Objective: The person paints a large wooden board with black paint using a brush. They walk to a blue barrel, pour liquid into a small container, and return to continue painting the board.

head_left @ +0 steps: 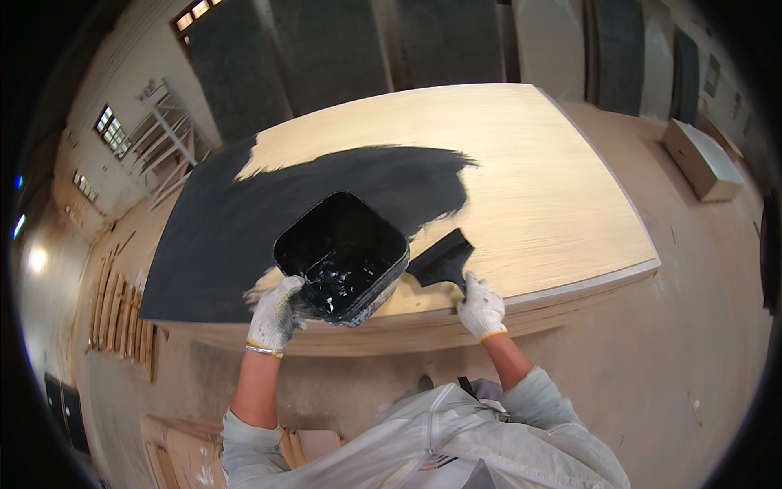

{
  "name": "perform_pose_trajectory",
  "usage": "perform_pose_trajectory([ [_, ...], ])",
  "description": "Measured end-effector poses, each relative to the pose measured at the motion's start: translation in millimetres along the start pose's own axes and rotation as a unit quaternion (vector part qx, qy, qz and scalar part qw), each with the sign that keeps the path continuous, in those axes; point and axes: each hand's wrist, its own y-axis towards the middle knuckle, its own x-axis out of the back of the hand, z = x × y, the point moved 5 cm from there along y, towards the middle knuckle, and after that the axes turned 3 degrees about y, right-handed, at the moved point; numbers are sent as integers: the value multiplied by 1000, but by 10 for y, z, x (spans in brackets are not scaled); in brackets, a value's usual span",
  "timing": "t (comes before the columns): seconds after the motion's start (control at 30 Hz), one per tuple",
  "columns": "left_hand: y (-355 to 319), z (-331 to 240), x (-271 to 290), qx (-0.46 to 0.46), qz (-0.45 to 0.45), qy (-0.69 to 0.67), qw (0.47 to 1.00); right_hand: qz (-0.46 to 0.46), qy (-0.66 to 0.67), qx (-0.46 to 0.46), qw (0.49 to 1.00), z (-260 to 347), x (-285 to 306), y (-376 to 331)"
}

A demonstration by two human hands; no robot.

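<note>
My left hand (275,314), in a white knit glove, is closed on the near-left side of a square black paint bucket (381,281). The bucket is tilted, with wet, glossy black paint inside and smears on its outer wall. In my gloved right hand (481,307) is the handle of a wide black paintbrush (442,259), just right of the bucket. Beneath both lies a large pale wooden panel (562,196), the top one of a stack. Black paint (208,224) coats its left part and reaches toward the middle with ragged edges; the bucket hides part of it.
Tall dark panels (330,57) stand along the far wall. A long pale box (702,160) rests on the floor at the right. At the left are a metal frame (173,134) and wooden slats (122,314). Boards (183,448) lie low at the near left.
</note>
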Motion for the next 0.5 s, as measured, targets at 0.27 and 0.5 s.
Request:
perform_pose_trajectory([
  [0.27,1162,-215,-1506,29,119,27,992,-210,209,-163,941,-1815,985,1],
  [0.5,1785,-168,-3237,62,183,-37,981,-310,332,-104,885,-2961,1986,136],
])
